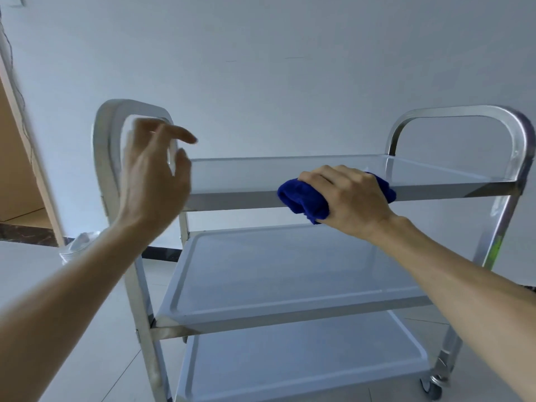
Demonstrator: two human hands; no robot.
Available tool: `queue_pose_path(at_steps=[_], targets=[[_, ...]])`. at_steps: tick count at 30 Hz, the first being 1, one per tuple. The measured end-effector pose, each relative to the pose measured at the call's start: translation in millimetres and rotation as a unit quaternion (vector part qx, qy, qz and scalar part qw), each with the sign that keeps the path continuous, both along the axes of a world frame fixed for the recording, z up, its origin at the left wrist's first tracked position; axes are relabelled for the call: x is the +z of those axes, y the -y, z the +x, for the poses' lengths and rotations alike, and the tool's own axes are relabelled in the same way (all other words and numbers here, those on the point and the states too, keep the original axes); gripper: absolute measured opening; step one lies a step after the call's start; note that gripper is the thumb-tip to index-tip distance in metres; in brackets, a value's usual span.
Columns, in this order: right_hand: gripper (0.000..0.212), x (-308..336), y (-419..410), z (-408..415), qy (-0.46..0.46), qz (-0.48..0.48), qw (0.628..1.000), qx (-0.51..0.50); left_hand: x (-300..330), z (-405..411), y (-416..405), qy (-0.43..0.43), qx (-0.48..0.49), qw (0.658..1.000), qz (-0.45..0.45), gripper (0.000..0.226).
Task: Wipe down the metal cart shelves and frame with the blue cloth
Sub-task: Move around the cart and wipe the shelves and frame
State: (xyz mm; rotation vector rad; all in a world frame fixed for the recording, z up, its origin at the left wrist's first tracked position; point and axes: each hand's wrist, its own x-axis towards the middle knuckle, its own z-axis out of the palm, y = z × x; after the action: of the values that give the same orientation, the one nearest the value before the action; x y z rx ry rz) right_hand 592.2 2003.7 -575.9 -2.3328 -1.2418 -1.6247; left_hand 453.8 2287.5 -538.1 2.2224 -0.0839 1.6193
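Note:
A shiny metal cart (pixel 519 158) with three tray shelves stands in front of me against a pale wall. My right hand (pixel 348 198) presses a bunched dark blue cloth (pixel 301 200) against the front rim of the top shelf (pixel 435 188), near its middle. My left hand (pixel 153 178) hovers with fingers spread in front of the cart's left handle loop (pixel 101 132), holding nothing; whether it touches the frame is unclear. The middle shelf (pixel 290 274) and the bottom shelf (pixel 304 358) lie bare below.
A caster wheel (pixel 432 387) shows at the cart's lower right. A clear plastic container (pixel 78 245) sits on the floor behind the left post. A wooden door frame (pixel 26 158) rises at the far left. Pale floor tiles (pixel 95 358) surround the cart.

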Motion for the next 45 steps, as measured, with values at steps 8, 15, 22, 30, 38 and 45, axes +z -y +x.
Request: queue_pose_path(at_steps=[8, 15, 22, 30, 38, 45], targets=[[0.060, -5, -45, -21, -0.006, 0.002, 1.000, -0.024, -12, 40, 43, -0.289, 0.064, 0.954, 0.047, 0.037], [0.054, 1, 8, -9, -0.017, -0.028, 0.999, 0.002, -21, 37, 14, -0.327, 0.111, 0.933, 0.101, 0.065], [0.050, -3, 132, 12, -0.011, 0.009, 0.998, -0.062, -23, 43, 2, -0.323, 0.101, 0.936, 0.098, 0.069], [0.052, -6, 70, 4, 0.000, 0.017, 0.999, -0.044, -29, 47, 5, -0.292, 0.111, 0.946, 0.087, 0.066], [0.060, -1, -6, -10, -0.008, -0.047, 0.999, -0.006, -29, 44, -1, -0.290, 0.107, 0.945, 0.103, 0.065], [0.061, -3, 161, 8, -0.045, 0.006, 0.994, -0.096, -30, 45, -2, -0.271, 0.104, 0.950, 0.112, 0.066]])
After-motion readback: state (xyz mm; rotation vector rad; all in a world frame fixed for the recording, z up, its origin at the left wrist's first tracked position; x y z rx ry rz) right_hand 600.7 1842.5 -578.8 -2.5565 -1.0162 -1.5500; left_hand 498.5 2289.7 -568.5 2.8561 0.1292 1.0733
